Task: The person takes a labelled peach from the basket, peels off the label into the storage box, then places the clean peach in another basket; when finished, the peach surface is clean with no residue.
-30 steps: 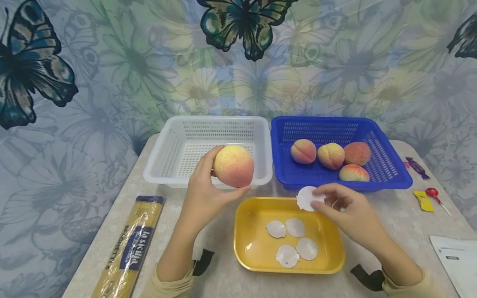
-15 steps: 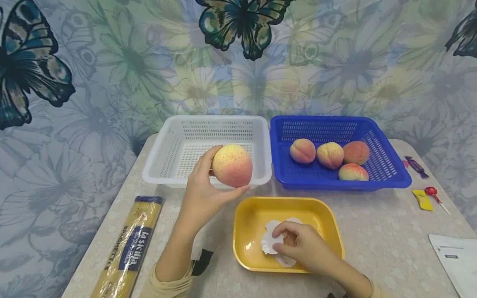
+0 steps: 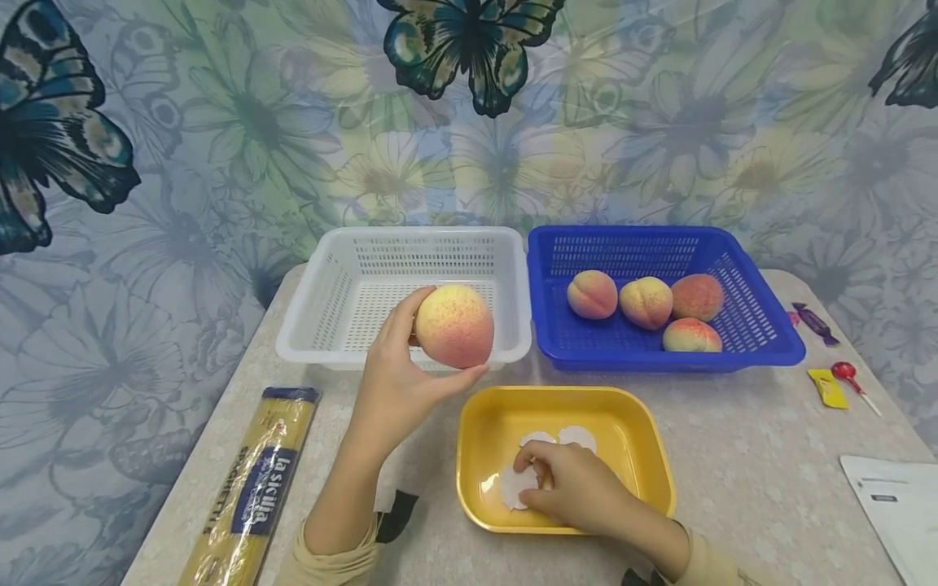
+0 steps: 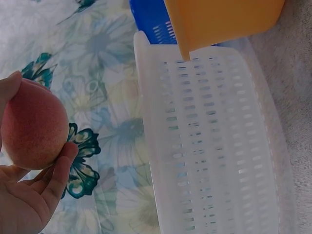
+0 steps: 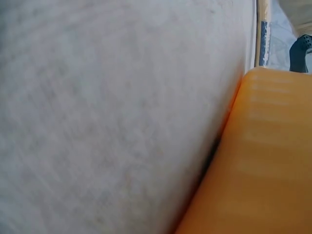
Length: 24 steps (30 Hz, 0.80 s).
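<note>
My left hand grips a yellow-and-pink peach in front of the white basket, fingers behind it and thumb below. In the left wrist view the same peach sits between thumb and fingers. Low inside the yellow tray, my right hand pinches a thin white disc with ragged edges. Similar white discs lie in the tray, some partly covered by that hand. The right wrist view has only the tray's outer wall and blurred tabletop; the hand is out of it.
A white basket stands behind the left hand. Right of it, a blue basket holds several peaches. A spaghetti pack lies at left. Candies, among them a red lollipop, and a white paper sheet lie at right.
The right hand has carried its white disc from above the tray's back right edge down and leftward into the tray. The left hand keeps holding the peach in about the same place.
</note>
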### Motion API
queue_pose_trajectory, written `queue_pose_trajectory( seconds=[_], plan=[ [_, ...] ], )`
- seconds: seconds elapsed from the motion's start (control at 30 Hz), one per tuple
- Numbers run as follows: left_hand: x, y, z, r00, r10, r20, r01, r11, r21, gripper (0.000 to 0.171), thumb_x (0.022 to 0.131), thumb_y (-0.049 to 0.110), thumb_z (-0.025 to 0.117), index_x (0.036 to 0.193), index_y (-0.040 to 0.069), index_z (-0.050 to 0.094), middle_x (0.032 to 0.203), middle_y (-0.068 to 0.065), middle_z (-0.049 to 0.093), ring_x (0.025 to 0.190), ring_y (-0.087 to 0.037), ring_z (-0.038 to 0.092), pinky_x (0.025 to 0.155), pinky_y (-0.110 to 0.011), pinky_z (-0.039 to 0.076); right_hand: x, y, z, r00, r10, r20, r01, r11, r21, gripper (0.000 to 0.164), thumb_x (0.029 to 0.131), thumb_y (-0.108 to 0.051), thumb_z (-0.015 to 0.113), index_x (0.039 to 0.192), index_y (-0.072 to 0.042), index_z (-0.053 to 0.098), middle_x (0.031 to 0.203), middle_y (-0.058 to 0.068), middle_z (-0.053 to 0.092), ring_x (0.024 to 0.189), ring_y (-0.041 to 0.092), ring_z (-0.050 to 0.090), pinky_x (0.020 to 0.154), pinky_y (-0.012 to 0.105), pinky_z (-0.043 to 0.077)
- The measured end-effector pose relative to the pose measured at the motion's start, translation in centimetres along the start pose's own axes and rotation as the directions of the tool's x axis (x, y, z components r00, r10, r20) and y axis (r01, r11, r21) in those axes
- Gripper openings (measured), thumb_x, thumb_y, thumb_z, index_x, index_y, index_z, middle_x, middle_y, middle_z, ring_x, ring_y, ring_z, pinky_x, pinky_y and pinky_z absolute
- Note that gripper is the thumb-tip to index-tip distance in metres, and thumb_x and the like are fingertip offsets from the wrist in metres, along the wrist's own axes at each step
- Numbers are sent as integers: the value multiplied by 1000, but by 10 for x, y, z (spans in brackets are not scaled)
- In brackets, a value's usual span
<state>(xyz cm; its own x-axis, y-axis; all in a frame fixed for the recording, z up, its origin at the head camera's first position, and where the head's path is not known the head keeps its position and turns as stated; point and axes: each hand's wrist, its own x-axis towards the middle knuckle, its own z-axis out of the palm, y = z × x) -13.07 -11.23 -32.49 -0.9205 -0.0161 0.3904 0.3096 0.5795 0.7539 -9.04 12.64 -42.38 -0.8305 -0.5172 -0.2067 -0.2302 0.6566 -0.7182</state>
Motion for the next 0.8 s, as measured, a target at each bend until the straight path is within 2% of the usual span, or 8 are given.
queue_pose_trajectory(
  seconds=[0.23, 0.5, 0.67, 0.8],
  plan=[
    [0, -1, 1, 1000, 2, 7, -2, 1000, 3, 94, 62, 30, 95, 141, 18, 46, 135, 0, 56, 107, -15, 55, 87, -36, 53, 3, -1, 3, 1000, -27, -11, 26, 996, -84, 25, 77, -25, 82, 95, -24, 65, 61, -16, 50, 53, 0, 46, 49, 21, 37],
    [0, -1, 1, 1000, -10, 11, 10, 1000, 6, 95, 62, 32, 95, 142, 19, 46, 134, 0, 56, 105, -16, 56, 87, -38, 53, 5, -2, 4, 999, -18, -28, 14, 991, -129, 27, 73, -30, 85, 90, -24, 66, 59, -15, 47, 51, 0, 43, 46, 21, 36],
    [0, -2, 0, 1000, -5, 11, 6, 1000, -2, 94, 62, 32, 95, 141, 20, 46, 133, 1, 56, 105, -16, 56, 87, -41, 54, 3, -3, 2, 999, -18, -45, 14, 996, -89, 24, 76, -30, 83, 91, -25, 65, 57, -15, 48, 50, 2, 47, 47, 21, 37],
    [0, -2, 0, 1000, -10, 16, 10, 1000, -8, 94, 62, 32, 95, 141, 20, 46, 132, 1, 56, 104, -16, 56, 86, -39, 54, -4, -4, -1, 996, -40, -82, 37, 999, -38, 23, 79, -30, 82, 94, -24, 66, 57, -16, 49, 49, -1, 47, 49, 19, 39]
  ],
)
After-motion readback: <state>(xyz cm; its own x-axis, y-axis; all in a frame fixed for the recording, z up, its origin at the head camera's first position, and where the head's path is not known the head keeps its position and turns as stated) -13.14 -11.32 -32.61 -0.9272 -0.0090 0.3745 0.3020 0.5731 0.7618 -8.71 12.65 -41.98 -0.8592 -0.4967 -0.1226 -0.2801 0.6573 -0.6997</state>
